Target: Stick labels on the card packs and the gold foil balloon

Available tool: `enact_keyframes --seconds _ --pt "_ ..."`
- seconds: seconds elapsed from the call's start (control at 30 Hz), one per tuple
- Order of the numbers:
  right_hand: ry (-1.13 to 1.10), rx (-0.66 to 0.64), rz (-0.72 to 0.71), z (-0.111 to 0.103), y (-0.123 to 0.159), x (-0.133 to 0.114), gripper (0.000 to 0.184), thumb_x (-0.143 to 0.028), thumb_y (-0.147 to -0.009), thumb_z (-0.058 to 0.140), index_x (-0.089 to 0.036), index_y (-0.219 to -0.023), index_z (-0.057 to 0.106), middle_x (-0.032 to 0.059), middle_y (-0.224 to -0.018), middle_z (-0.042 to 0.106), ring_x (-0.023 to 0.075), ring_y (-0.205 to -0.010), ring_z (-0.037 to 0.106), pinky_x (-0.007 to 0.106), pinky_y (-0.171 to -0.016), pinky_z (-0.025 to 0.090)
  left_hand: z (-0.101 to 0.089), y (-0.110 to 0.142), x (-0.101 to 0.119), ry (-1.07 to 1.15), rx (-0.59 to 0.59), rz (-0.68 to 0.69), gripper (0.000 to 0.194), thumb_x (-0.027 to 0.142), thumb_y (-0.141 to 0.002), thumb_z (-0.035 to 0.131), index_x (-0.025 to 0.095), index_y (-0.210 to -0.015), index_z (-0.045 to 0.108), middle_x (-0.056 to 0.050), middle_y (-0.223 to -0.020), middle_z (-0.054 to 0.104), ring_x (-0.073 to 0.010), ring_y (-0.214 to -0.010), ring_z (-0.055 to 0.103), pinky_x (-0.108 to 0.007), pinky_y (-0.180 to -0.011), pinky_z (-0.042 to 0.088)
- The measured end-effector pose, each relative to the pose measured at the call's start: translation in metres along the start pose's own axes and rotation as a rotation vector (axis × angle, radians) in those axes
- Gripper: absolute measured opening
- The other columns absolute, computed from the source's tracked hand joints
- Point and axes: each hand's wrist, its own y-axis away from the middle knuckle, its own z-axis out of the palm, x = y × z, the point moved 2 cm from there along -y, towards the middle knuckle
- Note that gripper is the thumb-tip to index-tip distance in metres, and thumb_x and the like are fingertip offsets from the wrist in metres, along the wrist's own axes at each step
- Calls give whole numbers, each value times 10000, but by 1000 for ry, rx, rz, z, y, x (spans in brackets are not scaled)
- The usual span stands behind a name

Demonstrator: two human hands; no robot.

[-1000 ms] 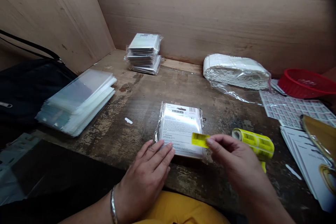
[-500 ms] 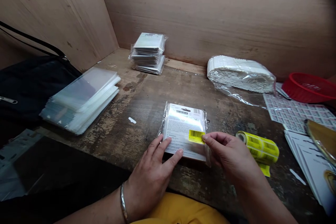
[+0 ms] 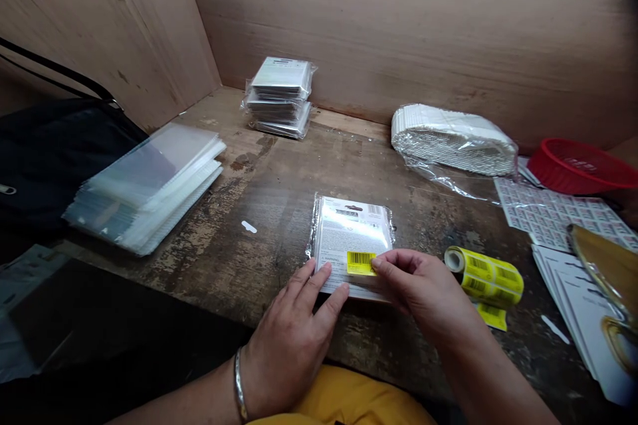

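As the spread left hand (image 3: 294,332) touches a packet (image 3: 349,232), the right hand (image 3: 423,289) pinches one edge of a likely flimsy label (image 3: 359,263).

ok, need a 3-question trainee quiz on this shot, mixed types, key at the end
1. Which hand pinches the yellow label, and where are the other hand's fingers?
2. True or false: the label's printed barcode is in view.
3. Which of these is nearest the right hand? A) the red basket; B) the roll; C) the black bag.

Key:
1. The right hand; the left hand has its fingers on the lower left part of the pack.
2. True.
3. B.
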Motion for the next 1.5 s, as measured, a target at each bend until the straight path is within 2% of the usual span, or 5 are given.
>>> enact_keyframes --seconds 0.47,0.87,1.2,1.4,1.5 --pt "58 -24 -32 0 0 2 371 -478 -596 755 -127 -612 635 -41 -480 493 50 -427 332 190 -398 224 -3 -1 -1 18 18 1 368 123 -867 517 135 -1223 609 -177 -1336 550 -362 -1263 486 -496 -948 535" --pt "-149 41 10 -11 -8 13 451 -534 -515 795 -148 -628 589 -78 -410 430 30 -306 298 177 -315 210 -1 -2 -8 64 5 8 358 126 -897 491 126 -1241 589 -128 -1333 569 -316 -1263 494 -471 -975 528" --pt "-41 79 -8 -20 -8 11 452 -548 -543 792 -144 -649 620 -60 -384 449 43 -300 337 178 -320 230 -3 1 -8 69 -6 4 384 87 -872 489 130 -1241 587 -153 -1361 530 -311 -1281 477 -455 -990 516" --pt "-32 -6 -1 -15 -6 12 440 -521 -574 800 -127 -657 622 -65 -425 460 24 -339 333 153 -330 223 -4 0 -8 61 3 -2 387 78 -857 501 131 -1228 595 -191 -1348 524 -311 -1257 503 -451 -984 515" --pt "-86 7 2 -13 -6 13 442 -503 -553 824 -118 -652 629 -60 -420 474 21 -332 342 146 -323 235 -5 -1 -8 49 4 -10 373 89 -858 511 139 -1215 606 -177 -1341 539 -310 -1248 512 -455 -981 515"
